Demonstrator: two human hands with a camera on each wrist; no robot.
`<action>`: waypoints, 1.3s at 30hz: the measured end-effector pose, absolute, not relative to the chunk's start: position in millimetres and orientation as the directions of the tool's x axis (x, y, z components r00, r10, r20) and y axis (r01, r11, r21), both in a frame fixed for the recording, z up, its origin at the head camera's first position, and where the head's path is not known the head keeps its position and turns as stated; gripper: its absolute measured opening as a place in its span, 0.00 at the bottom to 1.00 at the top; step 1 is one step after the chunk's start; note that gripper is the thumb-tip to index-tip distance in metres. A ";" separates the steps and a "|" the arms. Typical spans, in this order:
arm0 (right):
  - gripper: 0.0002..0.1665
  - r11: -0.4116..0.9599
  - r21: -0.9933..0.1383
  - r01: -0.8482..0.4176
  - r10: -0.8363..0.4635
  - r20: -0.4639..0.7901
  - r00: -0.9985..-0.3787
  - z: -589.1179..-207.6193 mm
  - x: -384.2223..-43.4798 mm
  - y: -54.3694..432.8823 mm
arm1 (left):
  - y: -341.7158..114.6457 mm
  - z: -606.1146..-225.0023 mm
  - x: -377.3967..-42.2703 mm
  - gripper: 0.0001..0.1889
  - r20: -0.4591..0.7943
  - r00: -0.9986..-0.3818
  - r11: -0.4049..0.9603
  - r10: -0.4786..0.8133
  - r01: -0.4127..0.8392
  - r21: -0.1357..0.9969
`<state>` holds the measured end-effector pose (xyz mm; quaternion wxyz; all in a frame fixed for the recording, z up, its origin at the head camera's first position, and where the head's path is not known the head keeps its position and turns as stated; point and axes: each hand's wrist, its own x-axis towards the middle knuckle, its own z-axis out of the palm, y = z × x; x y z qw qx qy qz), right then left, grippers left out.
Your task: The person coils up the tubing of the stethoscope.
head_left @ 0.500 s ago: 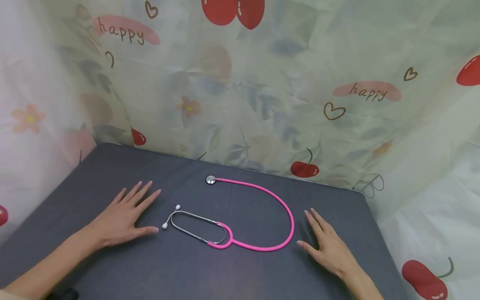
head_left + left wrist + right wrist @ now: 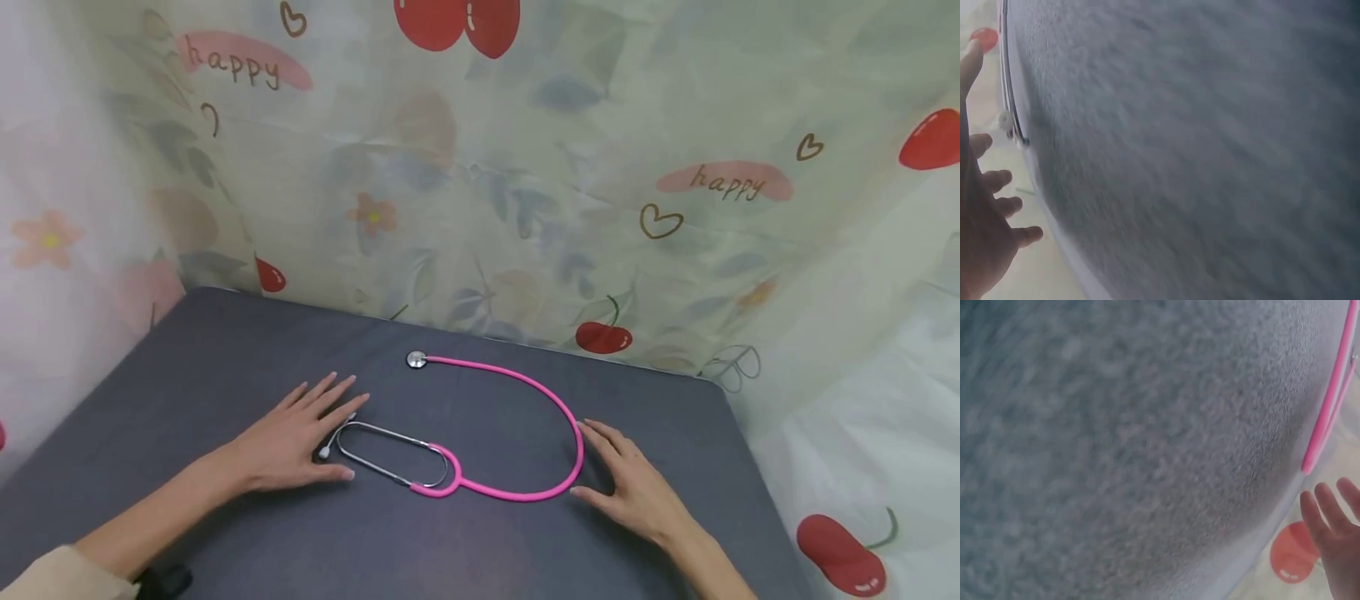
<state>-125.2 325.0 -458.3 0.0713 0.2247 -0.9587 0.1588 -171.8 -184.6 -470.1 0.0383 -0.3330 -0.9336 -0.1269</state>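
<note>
A stethoscope [image 2: 525, 497] with pink tubing lies on the dark grey table, its tube curving round to the right. Its silver chest piece [image 2: 416, 359] is at the back, and the metal ear tubes [image 2: 375, 471] with white ear tips point left. My left hand [image 2: 288, 446] is spread over the ear-tip end, fingers straight, partly covering the tips. At the tube's right-hand bend hovers my right hand [image 2: 630, 487], fingers slightly bent and thumb apart, very near the pink tubing [image 2: 1329, 406]. Neither hand grips anything.
The grey table [image 2: 480, 558] reaches back to a hanging cloth [image 2: 480, 167] printed with cherries, hearts and flowers. More pale cloth hangs at both sides. Something black [image 2: 165, 581] sits by the left sleeve [image 2: 75, 575].
Both hands have moved inward towards the stethoscope, the left one rightward over the ear tips, the right one leftward to the tube's bend. The stethoscope lies as before on the table.
</note>
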 end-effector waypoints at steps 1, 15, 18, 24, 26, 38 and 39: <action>0.54 0.842 -0.276 -0.464 -0.418 0.210 -0.884 -458.6 -126.1 323.5 | -182.6 -470.7 -172.4 0.53 0.152 -0.770 0.740 0.620 0.638 0.212; 0.40 0.782 -0.378 -0.495 -0.486 0.128 -0.865 -467.0 -129.9 311.5 | -151.2 -482.8 -185.9 0.47 0.093 -0.682 0.632 0.725 0.714 0.301; 0.31 0.773 -0.371 -0.514 -0.514 0.107 -0.851 -469.0 -132.6 311.0 | -148.0 -484.2 -188.0 0.46 0.099 -0.674 0.623 0.732 0.721 0.303; 0.21 0.743 -0.351 -0.569 -0.562 0.135 -0.816 -471.5 -136.3 313.7 | -146.2 -485.4 -193.0 0.42 0.132 -0.662 0.604 0.738 0.735 0.308; 0.19 0.735 -0.359 -0.575 -0.559 0.159 -0.814 -471.5 -137.6 314.3 | -146.3 -485.9 -193.9 0.41 0.141 -0.664 0.599 0.735 0.732 0.325; 0.09 0.662 -0.393 -0.638 -0.551 0.322 -0.770 -477.6 -144.8 319.1 | -145.2 -488.7 -193.5 0.32 0.207 -0.698 0.579 0.685 0.695 0.427; 0.09 0.652 -0.394 -0.648 -0.557 0.331 -0.762 -478.6 -144.7 319.6 | -145.3 -488.8 -193.0 0.32 0.210 -0.701 0.578 0.682 0.692 0.432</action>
